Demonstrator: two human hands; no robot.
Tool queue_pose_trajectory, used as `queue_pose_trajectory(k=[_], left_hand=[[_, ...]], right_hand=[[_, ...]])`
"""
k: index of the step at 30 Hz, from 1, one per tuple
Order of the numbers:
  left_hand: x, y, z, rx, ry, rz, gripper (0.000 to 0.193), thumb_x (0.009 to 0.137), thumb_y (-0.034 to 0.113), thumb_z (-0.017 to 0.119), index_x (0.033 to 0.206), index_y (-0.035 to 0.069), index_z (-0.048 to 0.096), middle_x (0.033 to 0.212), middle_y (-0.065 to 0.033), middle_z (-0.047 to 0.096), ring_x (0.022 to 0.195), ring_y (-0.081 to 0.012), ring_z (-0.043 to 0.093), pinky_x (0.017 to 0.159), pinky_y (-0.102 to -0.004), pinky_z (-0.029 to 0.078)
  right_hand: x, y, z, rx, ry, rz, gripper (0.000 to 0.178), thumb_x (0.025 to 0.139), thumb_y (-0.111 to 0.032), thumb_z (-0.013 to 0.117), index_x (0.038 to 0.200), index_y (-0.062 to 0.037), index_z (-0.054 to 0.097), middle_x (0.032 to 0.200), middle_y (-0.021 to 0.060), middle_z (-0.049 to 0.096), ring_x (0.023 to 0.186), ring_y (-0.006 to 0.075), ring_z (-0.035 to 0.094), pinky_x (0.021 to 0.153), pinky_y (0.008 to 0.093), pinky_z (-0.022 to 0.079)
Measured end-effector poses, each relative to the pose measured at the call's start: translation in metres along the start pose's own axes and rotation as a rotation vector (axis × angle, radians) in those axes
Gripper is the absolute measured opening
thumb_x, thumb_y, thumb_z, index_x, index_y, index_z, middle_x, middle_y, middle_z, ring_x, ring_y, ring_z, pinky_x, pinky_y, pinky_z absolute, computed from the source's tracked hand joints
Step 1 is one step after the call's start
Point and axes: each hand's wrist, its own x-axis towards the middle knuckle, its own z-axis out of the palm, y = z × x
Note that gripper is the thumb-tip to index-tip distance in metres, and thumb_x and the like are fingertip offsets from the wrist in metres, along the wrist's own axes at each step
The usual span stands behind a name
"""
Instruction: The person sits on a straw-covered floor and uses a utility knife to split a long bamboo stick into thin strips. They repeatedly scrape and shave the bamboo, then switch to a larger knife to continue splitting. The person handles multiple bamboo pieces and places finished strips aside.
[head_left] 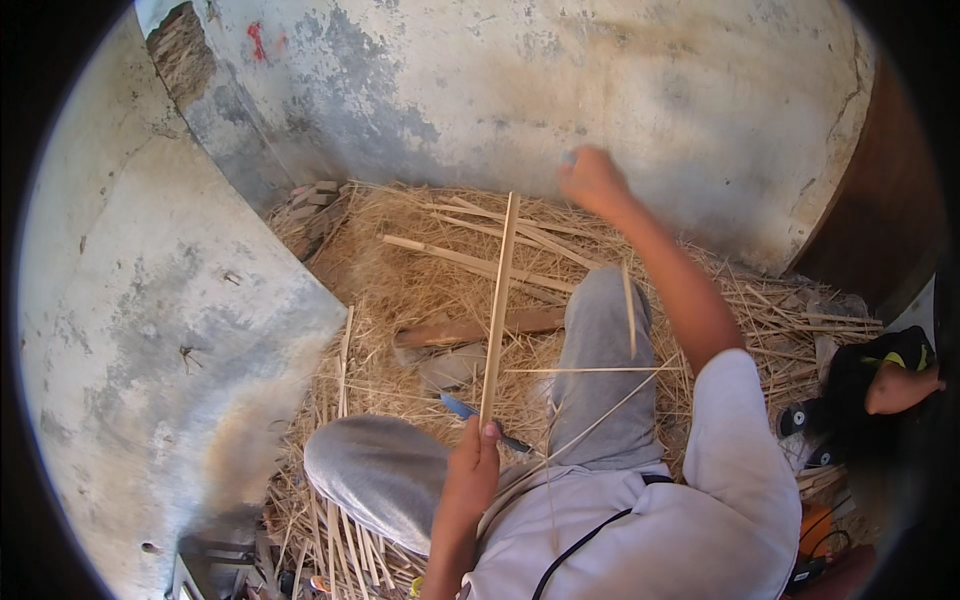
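My left hand (472, 465) is closed around the lower end of a long, pale bamboo strip (501, 300) that points away from me. Crossing behind the strip at that hand is a knife-like tool (459, 406) with a blue part and a dark part; whether the hand grips it too I cannot tell. My right hand (597, 182) is raised near the far wall with its fingers curled into a fist, slightly blurred. A small bit of blue shows at its fingers, and whatever lies inside is hidden.
Bamboo shavings (370, 290) and loose strips (480, 262) cover the ground between two worn walls (600, 90). A flat board (530, 322) and a grey stone (450, 368) lie ahead of me. Thin slivers (610, 415) rest over my lap. At right another person's arm (900, 388) shows.
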Motion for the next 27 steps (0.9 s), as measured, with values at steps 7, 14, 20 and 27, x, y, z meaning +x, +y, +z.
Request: queue_pose_trajectory(k=[7,14,20,27], left_hand=[[-0.004,0.017,0.006,0.198,0.105,0.004,0.019,0.105,0.022,0.046,0.106,0.003,0.052,0.072,-0.0268,0.062,0.068,-0.0463,0.063,0.058,-0.0522,0.046],[-0.013,0.029,0.016,0.565,0.272,0.057,0.008,0.101,0.014,0.049,0.107,0.007,0.050,0.067,-0.0254,0.063,0.063,-0.0484,0.063,0.053,-0.0577,0.048],[-0.028,0.037,0.020,0.572,0.237,0.047,0.007,0.101,0.013,0.050,0.105,0.007,0.049,0.067,-0.0241,0.063,0.063,-0.0460,0.064,0.054,-0.0562,0.049],[-0.008,0.022,-0.007,-0.470,-0.287,-0.293,0.027,0.106,0.032,0.049,0.094,0.009,0.051,0.066,-0.0006,0.050,0.058,-0.0116,0.047,0.050,-0.0286,0.042]], right_hand=[[-0.114,-0.044,0.021,-0.212,-0.248,-0.376,0.019,0.082,-0.024,0.071,0.080,-0.0050,0.071,0.068,0.0146,0.066,0.065,0.0314,0.068,0.062,0.0436,0.055],[-0.114,-0.049,0.039,-0.301,-0.289,-0.409,0.012,0.078,-0.015,0.070,0.077,-0.0029,0.072,0.073,0.0166,0.068,0.068,0.0316,0.071,0.055,0.0426,0.055],[-0.032,0.003,0.037,-0.366,-0.059,-0.026,0.012,0.085,-0.012,0.067,0.083,-0.0023,0.073,0.080,0.0161,0.073,0.073,0.0280,0.073,0.061,0.0414,0.058],[-0.022,0.041,0.025,0.261,0.113,0.106,0.026,0.086,-0.020,0.068,0.073,0.0022,0.064,0.067,0.0159,0.066,0.059,0.0279,0.064,0.058,0.0401,0.050]])
